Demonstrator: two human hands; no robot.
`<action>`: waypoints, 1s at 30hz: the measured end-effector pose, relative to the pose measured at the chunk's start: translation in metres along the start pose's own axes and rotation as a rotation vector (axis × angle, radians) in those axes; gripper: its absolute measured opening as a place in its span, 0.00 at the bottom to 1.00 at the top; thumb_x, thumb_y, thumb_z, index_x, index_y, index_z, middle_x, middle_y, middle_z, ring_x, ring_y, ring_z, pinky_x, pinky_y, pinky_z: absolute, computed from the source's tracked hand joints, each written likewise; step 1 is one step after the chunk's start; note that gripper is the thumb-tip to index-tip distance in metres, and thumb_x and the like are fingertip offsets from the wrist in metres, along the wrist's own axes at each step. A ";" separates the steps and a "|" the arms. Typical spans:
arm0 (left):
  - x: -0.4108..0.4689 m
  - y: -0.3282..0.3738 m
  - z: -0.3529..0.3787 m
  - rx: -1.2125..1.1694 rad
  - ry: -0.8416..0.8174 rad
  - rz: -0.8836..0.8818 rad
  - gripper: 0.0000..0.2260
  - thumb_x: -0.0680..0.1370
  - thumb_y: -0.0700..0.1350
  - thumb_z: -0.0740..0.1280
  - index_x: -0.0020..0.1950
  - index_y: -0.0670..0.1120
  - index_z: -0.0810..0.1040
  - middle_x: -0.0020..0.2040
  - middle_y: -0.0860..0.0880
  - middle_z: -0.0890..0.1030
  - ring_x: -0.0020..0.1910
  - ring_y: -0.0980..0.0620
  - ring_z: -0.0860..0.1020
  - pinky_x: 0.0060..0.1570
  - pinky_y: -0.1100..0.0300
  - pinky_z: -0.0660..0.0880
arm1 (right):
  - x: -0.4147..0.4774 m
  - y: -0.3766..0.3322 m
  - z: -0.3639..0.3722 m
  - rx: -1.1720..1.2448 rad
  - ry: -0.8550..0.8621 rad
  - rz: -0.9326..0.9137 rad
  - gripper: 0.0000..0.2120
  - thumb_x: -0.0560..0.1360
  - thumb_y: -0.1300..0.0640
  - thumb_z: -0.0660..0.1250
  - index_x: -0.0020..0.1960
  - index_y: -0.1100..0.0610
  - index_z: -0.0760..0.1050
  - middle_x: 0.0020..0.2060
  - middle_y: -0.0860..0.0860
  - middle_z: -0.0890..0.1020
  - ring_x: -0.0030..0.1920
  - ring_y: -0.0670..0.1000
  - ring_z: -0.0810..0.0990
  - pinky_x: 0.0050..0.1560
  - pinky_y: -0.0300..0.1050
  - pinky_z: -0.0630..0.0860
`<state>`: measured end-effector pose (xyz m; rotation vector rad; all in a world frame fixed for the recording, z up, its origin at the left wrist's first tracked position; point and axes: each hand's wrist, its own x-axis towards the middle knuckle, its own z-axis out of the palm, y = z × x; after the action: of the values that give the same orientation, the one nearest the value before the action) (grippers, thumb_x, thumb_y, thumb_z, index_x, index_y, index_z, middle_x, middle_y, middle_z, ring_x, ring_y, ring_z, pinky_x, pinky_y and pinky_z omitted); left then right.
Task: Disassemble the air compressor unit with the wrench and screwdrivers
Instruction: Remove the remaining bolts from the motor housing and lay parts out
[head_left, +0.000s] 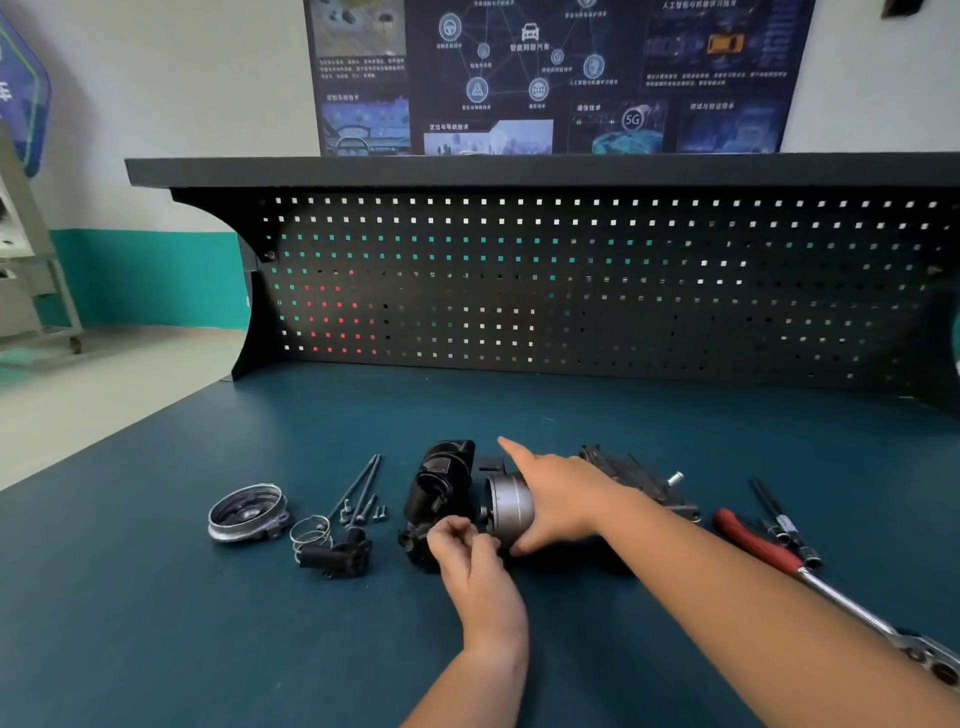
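A grey metal cylinder (511, 506) of the air compressor lies on the blue bench, next to a black plastic housing (441, 488). My right hand (556, 493) rests over the cylinder with the thumb under its near side and the index finger pointing away. My left hand (467, 545) has curled fingers pinching at a small part by the shaft end of the cylinder; the part itself is hidden. Behind my right hand lies a dark compressor body (639, 478) with a silver nipple.
A round metal cover (247, 512), a spring clip (310, 535), long bolts and small screws (361, 493) and a small black part (337, 558) lie to the left. A red-handled wrench (779, 561) and a dark screwdriver (779, 519) lie at the right. A black pegboard (571, 291) backs the bench.
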<state>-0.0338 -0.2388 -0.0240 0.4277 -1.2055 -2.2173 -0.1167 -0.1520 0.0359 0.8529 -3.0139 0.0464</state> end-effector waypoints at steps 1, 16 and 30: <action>-0.001 0.000 0.000 0.016 -0.006 0.015 0.15 0.76 0.29 0.54 0.45 0.50 0.67 0.44 0.48 0.67 0.42 0.50 0.65 0.45 0.55 0.63 | -0.004 0.001 0.000 0.016 0.004 0.007 0.61 0.60 0.36 0.75 0.77 0.47 0.37 0.58 0.54 0.78 0.54 0.56 0.77 0.51 0.49 0.73; -0.002 0.017 0.002 -0.103 -0.050 0.146 0.09 0.79 0.41 0.55 0.57 0.51 0.69 0.62 0.49 0.70 0.62 0.55 0.69 0.69 0.53 0.63 | -0.061 -0.006 -0.018 0.519 0.179 0.072 0.53 0.49 0.32 0.73 0.67 0.29 0.49 0.64 0.46 0.75 0.63 0.49 0.73 0.62 0.47 0.71; -0.024 -0.008 0.004 0.125 -0.718 0.176 0.31 0.67 0.46 0.73 0.67 0.46 0.65 0.62 0.51 0.76 0.61 0.57 0.76 0.58 0.64 0.72 | -0.080 0.015 -0.105 1.222 0.778 -0.030 0.23 0.69 0.44 0.67 0.62 0.43 0.67 0.47 0.39 0.80 0.51 0.38 0.78 0.55 0.40 0.75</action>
<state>-0.0197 -0.2174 -0.0285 -0.4641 -1.6614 -2.2052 -0.0563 -0.0941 0.1388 0.6007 -1.9826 1.8108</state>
